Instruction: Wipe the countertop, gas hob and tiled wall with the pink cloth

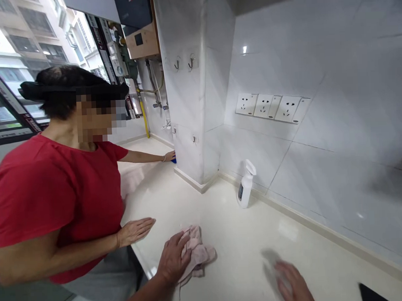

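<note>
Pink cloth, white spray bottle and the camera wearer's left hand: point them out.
Pink cloth [199, 253]: head view, on its crumpled middle.
White spray bottle [246, 188]: head view, on its body.
Left hand [174, 258]: head view, on the back of it.

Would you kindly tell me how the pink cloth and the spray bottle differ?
The cloth is pale pink; the spray bottle is white with a dark label. The cloth lies crumpled under the left hand; the spray bottle stands upright, untouched. Both are on the countertop.
</note>
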`<state>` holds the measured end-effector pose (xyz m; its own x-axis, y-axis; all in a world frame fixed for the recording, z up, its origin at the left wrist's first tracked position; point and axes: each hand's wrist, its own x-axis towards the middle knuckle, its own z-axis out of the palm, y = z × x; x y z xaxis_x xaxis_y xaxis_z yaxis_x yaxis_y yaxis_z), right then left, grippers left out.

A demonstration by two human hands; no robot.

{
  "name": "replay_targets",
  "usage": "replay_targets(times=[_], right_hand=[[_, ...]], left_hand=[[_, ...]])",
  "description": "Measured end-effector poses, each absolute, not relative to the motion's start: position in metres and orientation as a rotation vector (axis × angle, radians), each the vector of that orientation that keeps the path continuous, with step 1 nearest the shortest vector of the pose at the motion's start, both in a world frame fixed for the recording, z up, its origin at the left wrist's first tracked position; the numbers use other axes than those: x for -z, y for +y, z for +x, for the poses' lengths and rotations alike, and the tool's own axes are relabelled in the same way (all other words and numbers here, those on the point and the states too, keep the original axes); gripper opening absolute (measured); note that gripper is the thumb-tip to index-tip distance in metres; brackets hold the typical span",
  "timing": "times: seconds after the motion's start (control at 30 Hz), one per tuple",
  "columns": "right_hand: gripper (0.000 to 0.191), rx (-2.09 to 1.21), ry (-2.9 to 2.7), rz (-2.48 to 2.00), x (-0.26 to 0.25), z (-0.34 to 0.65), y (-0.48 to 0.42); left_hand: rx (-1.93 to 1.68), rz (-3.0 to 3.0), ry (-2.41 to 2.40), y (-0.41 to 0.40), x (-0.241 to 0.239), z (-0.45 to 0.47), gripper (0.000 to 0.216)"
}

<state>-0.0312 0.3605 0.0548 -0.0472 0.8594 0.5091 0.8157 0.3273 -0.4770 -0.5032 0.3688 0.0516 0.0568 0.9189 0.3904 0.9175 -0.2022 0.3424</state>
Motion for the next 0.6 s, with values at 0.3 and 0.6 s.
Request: replay_targets(times=[0.3,0.6], right_hand=[[0.085,-0.589,-1.504,-1.566,-0.163,-0.121,0.629],[0.037,-0.739,-1.418,-1.615,-0.182,-0.155,0.659]], left_hand=[[-0.773,2.270,1.985,0.365,-0.045,-0.509,0.042],[-0.760,2.329,1.994,0.365,-0.039,-0.511,0.043]])
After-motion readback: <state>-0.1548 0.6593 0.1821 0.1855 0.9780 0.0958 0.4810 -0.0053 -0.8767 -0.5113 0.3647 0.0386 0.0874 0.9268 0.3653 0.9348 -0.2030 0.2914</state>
